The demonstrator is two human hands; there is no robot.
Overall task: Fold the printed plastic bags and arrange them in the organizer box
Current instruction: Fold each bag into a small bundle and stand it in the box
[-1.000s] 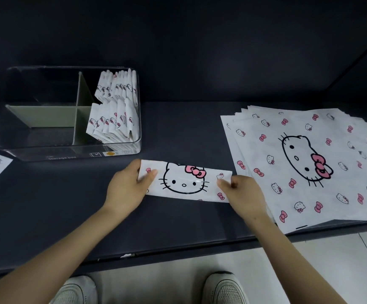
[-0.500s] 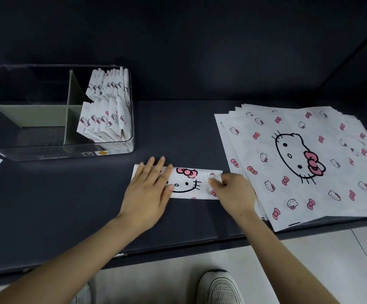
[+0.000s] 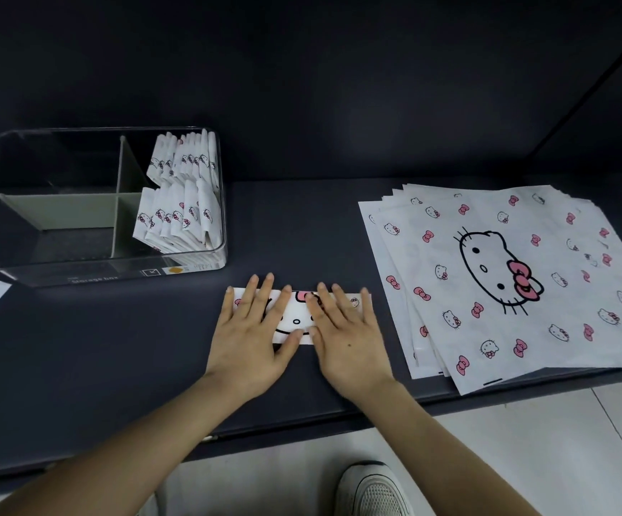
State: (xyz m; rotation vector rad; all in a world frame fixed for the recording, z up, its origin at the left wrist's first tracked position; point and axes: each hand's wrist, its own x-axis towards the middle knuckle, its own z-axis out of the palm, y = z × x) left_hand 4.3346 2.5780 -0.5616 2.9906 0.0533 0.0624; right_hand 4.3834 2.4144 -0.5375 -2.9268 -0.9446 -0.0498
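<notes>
Palms down, the left hand (image 3: 253, 337) and right hand (image 3: 350, 338) press the folded bag (image 3: 294, 310) flat, fingers straight and slightly spread. Beyond the left fingertips stands the organizer box (image 3: 78, 271), with folded bags (image 3: 179, 217) in its right compartments. Unfolded bags (image 3: 506, 277) lie right of the right fingers.

A dark grey tabletop (image 3: 97, 348) runs beneath a matte dark back wall (image 3: 302, 68), with a dark side panel (image 3: 618, 106) slanting down at upper right. Below the table's front edge lies a pale tiled floor (image 3: 525, 459), where the toe of a white mesh sneaker (image 3: 372, 489) shows at the bottom.
</notes>
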